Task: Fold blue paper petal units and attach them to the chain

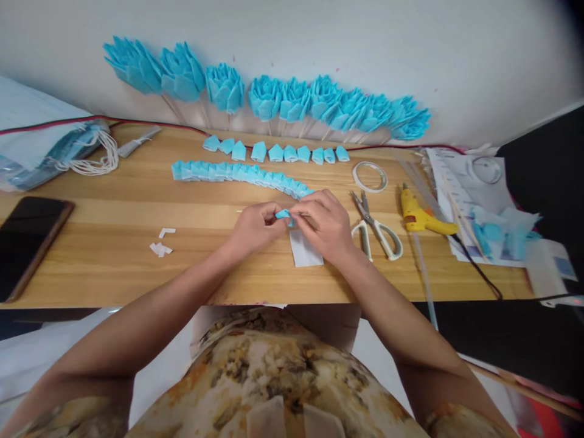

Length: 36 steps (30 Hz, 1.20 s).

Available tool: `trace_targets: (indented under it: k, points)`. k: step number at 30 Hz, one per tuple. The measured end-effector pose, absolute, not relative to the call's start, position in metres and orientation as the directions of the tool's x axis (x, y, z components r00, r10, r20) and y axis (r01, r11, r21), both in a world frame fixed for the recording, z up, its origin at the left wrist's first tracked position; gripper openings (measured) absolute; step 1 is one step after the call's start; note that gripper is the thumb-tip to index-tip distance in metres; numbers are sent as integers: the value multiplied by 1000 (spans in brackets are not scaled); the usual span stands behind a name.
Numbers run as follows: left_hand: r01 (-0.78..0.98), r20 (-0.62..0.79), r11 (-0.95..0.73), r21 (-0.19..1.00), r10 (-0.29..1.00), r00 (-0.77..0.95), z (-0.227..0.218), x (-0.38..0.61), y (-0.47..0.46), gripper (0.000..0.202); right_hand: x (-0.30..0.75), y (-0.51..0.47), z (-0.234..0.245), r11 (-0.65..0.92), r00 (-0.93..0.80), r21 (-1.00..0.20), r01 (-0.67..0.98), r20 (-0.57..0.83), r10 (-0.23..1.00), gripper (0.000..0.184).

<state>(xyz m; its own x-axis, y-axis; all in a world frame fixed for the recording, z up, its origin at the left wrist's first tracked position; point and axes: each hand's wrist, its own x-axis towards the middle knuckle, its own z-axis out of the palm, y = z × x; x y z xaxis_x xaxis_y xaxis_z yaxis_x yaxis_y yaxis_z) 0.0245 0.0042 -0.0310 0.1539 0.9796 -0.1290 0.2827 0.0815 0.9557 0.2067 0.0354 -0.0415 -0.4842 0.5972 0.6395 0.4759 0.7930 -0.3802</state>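
Note:
My left hand [253, 227] and my right hand [322, 224] meet at the middle of the wooden table [137, 267]. Both pinch a small folded blue piece [283, 215] between their fingertips. A thin wooden stick [241, 212] pokes out to the left of my left hand. Under my right hand lies a white paper strip [305, 250]. Just beyond the hands runs a curved row of overlapping blue folded pieces [237, 173], and behind it a row of separate blue folded pieces [278, 152].
Blue paper flowers on sticks [269, 97] lean against the wall. Scissors [376, 226], a tape ring [369, 176] and a yellow glue gun [422, 216] lie to the right. A phone [27, 240], white scraps [160, 242] and a bag of masks [55, 152] are on the left.

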Motion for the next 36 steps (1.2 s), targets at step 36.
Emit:
trace_targets:
  k: [36]
  points:
    - [25,-162,160,987,978,129,-30,23,5,22,214,40,-36,91,-377,-981,172,19,926,33]
